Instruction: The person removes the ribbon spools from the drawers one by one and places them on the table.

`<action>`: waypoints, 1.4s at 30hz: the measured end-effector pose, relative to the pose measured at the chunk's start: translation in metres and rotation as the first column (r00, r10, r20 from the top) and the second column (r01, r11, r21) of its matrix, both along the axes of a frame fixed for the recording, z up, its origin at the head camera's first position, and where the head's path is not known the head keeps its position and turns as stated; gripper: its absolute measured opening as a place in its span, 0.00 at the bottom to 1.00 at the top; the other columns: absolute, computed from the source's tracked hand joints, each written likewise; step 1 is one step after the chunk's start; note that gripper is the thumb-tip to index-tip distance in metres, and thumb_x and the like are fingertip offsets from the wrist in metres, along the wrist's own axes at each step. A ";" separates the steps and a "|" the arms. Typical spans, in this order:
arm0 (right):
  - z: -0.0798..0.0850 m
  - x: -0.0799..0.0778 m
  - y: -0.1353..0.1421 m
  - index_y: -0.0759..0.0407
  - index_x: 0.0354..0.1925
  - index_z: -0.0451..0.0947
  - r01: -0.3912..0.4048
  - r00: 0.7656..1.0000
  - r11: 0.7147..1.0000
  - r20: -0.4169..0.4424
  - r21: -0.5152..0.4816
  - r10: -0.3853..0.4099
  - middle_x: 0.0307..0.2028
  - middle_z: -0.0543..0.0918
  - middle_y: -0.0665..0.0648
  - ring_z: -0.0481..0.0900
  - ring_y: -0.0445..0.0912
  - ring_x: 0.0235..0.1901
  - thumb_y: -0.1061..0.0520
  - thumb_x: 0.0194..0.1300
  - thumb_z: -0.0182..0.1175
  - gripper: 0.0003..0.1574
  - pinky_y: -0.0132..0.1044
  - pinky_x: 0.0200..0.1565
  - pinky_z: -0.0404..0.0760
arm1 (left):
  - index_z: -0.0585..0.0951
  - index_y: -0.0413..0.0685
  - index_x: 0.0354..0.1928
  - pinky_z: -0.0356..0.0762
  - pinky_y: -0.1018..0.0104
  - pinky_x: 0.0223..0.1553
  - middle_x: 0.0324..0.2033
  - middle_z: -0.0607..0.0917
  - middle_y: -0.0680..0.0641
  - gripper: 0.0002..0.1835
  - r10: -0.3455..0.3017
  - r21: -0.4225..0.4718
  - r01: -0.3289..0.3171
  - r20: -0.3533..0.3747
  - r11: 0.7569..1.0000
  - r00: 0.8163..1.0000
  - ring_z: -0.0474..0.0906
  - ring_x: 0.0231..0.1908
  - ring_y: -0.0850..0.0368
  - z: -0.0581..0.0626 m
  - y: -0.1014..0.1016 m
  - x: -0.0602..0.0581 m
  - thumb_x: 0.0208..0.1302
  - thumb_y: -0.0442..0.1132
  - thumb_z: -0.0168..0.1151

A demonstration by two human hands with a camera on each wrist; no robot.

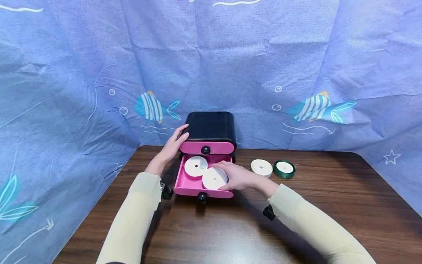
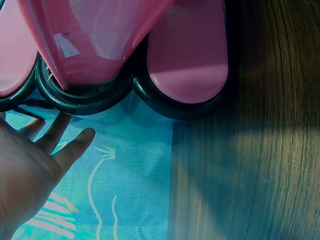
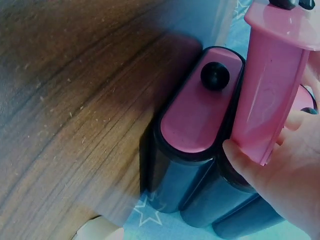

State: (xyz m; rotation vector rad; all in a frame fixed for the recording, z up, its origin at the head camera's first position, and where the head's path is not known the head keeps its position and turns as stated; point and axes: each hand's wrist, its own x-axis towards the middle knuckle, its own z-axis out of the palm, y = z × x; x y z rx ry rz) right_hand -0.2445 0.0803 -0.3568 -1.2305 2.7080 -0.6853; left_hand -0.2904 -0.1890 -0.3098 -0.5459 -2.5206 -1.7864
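A black cabinet [image 1: 211, 124] with pink drawers stands on the table, its middle drawer [image 1: 179, 181] pulled out. Inside lies a white ribbon spool [image 1: 191, 169]. In front of it my right hand [image 1: 239, 176] grips a second white ribbon spool [image 1: 214, 179] by its edge, thumb on the near side and fingers on the far side. My left hand [image 1: 169, 148] rests with extended fingers against the cabinet's left side. In the left wrist view, the left hand [image 2: 30, 170] reaches beside the cabinet. The right wrist view has the right hand [image 3: 292, 165] at the drawer's side, spool hidden.
Right of the cabinet, another white spool [image 1: 261, 168] lies beside a green ribbon spool [image 1: 284, 169] on the brown wooden table [image 1: 329, 190]. Black round knobs [image 1: 202, 198] stick out from the drawer fronts. A blue fish-print cloth [image 1: 211, 73] hangs behind.
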 end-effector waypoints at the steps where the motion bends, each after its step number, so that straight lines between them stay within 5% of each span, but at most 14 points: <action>1: 0.001 0.000 0.001 0.63 0.67 0.67 -0.001 1.000 1.000 0.012 0.001 0.001 0.60 0.73 0.61 0.69 0.53 0.59 0.49 0.52 0.73 0.49 0.49 0.59 0.68 | 0.55 0.44 0.75 0.50 0.48 0.68 0.73 0.51 0.38 0.31 -0.002 0.002 0.002 0.001 1.000 1.000 0.48 0.72 0.44 0.000 0.000 0.000 0.75 0.45 0.46; 14: -0.008 -0.006 0.008 0.59 0.63 0.71 -0.026 0.997 0.999 -0.068 -0.039 0.023 0.52 0.77 0.56 0.73 0.48 0.51 0.43 0.51 0.72 0.45 0.45 0.52 0.73 | 0.54 0.44 0.75 0.49 0.47 0.68 0.73 0.51 0.38 0.31 0.003 0.002 -0.003 0.001 1.000 1.000 0.47 0.72 0.44 0.000 0.001 0.000 0.75 0.45 0.45; 20: -0.008 -0.008 0.010 0.60 0.61 0.72 -0.030 0.999 0.994 -0.035 -0.106 0.026 0.50 0.78 0.54 0.74 0.45 0.47 0.41 0.50 0.73 0.45 0.41 0.50 0.73 | 0.54 0.45 0.76 0.49 0.47 0.68 0.74 0.50 0.38 0.31 0.001 -0.004 -0.001 0.002 1.000 1.000 0.47 0.72 0.44 -0.001 0.001 0.001 0.76 0.45 0.45; 42: 0.021 0.016 0.047 0.59 0.63 0.71 0.028 0.998 0.956 -0.041 -0.293 -0.041 0.54 0.78 0.53 0.75 0.45 0.49 0.44 0.47 0.77 0.48 0.50 0.52 0.75 | 0.53 0.45 0.76 0.50 0.47 0.68 0.74 0.50 0.38 0.31 0.003 0.002 -0.003 0.015 1.000 1.000 0.47 0.72 0.44 -0.002 0.002 0.000 0.76 0.46 0.45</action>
